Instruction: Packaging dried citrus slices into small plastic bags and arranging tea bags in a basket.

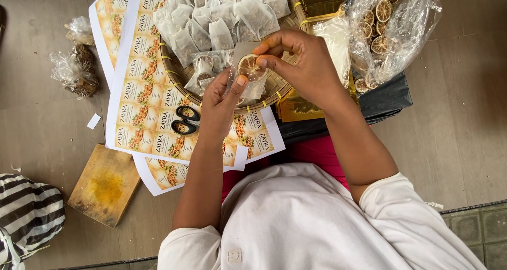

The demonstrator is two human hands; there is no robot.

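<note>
Over the woven basket (285, 85), near its front rim, the right hand (309, 64) pinched a dried citrus slice (251, 68) between thumb and fingers (269, 60), which were clamped on the slice's upper edge. The left hand (222, 103) came up from below and held a small clear pouch (248, 88) around the slice, its thumb pressed against the pouch's front just beside the fruit. Behind them the basket carried a heap of filled white pouches (222, 16). A clear plastic bag of more dried slices (388, 30) lay to the right, beside gold foil packets (319, 3). Sheets of printed labels (140, 90) were spread under the basket's left side, with black-handled scissors (185, 120) resting on them. A wooden board (105, 185) stained yellow lay on the floor nearby.
</note>
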